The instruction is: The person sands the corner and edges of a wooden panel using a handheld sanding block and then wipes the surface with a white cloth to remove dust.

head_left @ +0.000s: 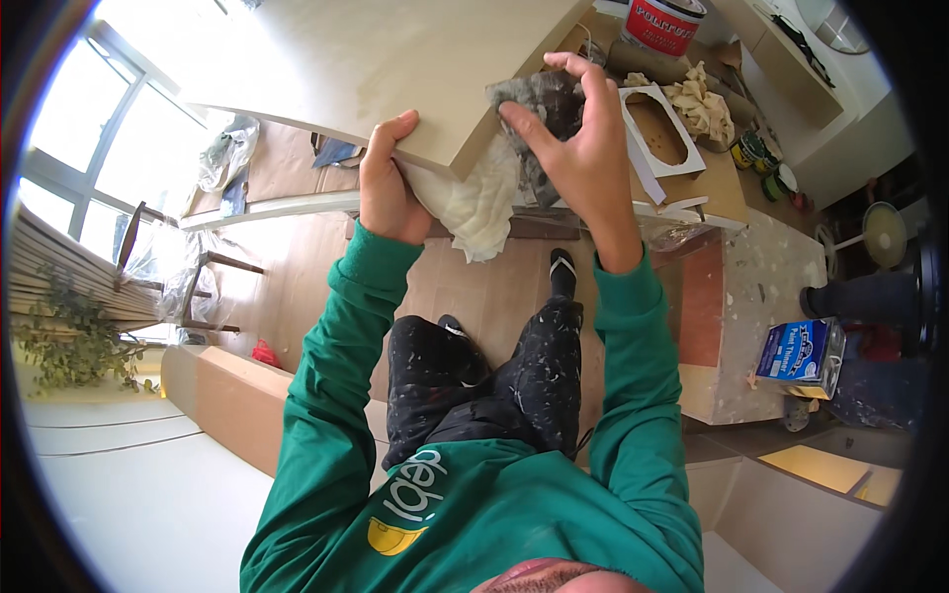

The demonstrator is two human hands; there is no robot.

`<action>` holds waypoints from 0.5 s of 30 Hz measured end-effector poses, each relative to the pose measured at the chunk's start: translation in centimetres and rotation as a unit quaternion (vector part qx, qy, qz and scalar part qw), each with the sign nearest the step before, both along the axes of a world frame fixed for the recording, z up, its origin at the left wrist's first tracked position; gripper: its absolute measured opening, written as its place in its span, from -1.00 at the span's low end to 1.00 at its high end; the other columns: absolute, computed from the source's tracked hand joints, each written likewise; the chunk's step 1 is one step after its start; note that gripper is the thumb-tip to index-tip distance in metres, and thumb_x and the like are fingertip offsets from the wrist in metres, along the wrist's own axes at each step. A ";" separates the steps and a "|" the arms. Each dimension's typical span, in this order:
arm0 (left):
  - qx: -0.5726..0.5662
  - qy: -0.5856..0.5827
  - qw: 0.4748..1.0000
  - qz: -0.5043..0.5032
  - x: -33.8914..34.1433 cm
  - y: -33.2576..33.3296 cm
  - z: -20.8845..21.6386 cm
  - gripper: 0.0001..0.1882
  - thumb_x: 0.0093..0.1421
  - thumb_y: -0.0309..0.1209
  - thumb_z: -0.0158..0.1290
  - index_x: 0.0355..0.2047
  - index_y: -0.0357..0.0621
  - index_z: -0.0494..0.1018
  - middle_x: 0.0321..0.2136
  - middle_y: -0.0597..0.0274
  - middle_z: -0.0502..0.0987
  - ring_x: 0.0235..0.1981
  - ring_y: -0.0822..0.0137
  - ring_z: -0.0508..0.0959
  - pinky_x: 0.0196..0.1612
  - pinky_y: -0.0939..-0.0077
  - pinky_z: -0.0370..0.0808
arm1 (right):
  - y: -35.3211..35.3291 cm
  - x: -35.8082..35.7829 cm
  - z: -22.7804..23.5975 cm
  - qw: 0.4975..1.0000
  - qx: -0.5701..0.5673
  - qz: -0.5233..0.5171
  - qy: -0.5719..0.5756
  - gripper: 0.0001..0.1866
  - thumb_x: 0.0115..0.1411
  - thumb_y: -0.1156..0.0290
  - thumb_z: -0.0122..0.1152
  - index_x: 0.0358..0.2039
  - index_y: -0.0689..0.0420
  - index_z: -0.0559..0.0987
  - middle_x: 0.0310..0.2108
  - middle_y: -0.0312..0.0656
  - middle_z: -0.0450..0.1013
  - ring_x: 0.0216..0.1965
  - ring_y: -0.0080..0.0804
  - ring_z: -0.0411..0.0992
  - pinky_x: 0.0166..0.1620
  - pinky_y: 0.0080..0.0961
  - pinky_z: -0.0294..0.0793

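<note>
My left hand grips the near corner of a large beige panel, thumb against its edge and fingers curled underneath. A crumpled cream cloth hangs below that corner, beside my left palm; whether my fingers also hold it is hidden. To the right, my right hand pinches a dark grey, dusty sheet that looks like worn sandpaper. The thumb lies on its face and the fingers reach behind it. This sheet is close to the panel's right edge; I cannot tell whether they touch.
Right of the panel, a cardboard-covered table holds a white frame with an oval hole, a crumpled cloth, a red can and small tins. A blue-labelled metal can stands lower right. A plastic-wrapped chair is left.
</note>
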State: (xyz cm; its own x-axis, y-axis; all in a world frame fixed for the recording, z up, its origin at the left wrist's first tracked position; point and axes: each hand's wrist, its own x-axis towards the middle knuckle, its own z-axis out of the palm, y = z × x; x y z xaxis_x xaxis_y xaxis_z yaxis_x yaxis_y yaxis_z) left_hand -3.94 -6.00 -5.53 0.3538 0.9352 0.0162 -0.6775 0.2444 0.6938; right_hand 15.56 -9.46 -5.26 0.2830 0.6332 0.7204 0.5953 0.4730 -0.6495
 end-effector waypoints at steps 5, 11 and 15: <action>0.010 0.000 1.000 -0.011 -0.1 -0.2 0.1 -0.47 0.32 -0.25 -0.01 0.20 -0.35 0.33 0.08 -0.02 0.52 0.10 0.08 0.54 0.21 0.16 0.46 | 0.1 -0.4 0.8 0.999 -0.005 -0.033 -0.032 -0.35 0.01 0.17 0.58 0.05 0.06 0.45 -0.17 -0.09 0.38 -0.16 -0.16 0.39 -0.10 -0.25 0.43; 0.006 -0.013 1.000 -0.027 0.2 -0.3 0.1 -0.47 0.33 -0.23 -0.02 0.20 -0.34 0.33 0.08 -0.02 0.52 0.08 0.07 0.55 0.20 0.14 0.47 | 0.2 -0.4 0.8 0.997 0.028 -0.051 -0.055 -0.36 0.00 0.15 0.58 0.02 0.06 0.44 -0.20 -0.10 0.35 -0.19 -0.15 0.39 -0.14 -0.23 0.42; 0.000 -0.007 1.000 -0.011 0.3 -0.4 0.5 -0.52 0.32 -0.23 -0.03 0.12 -0.35 0.39 0.01 -0.01 0.55 0.02 0.10 0.58 0.13 0.19 0.51 | 0.3 -0.6 1.0 0.997 0.033 -0.044 -0.059 -0.37 0.00 0.18 0.58 0.01 0.07 0.44 -0.21 -0.10 0.35 -0.19 -0.14 0.39 -0.14 -0.22 0.42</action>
State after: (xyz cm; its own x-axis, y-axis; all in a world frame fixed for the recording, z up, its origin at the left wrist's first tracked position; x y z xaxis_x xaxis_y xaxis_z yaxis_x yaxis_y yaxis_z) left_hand -3.64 -6.39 -5.00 0.3732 0.9275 0.0222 -0.6821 0.2581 0.6843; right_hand 14.97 -9.11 -4.31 0.2468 0.5604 0.7906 0.7067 0.4542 -0.5426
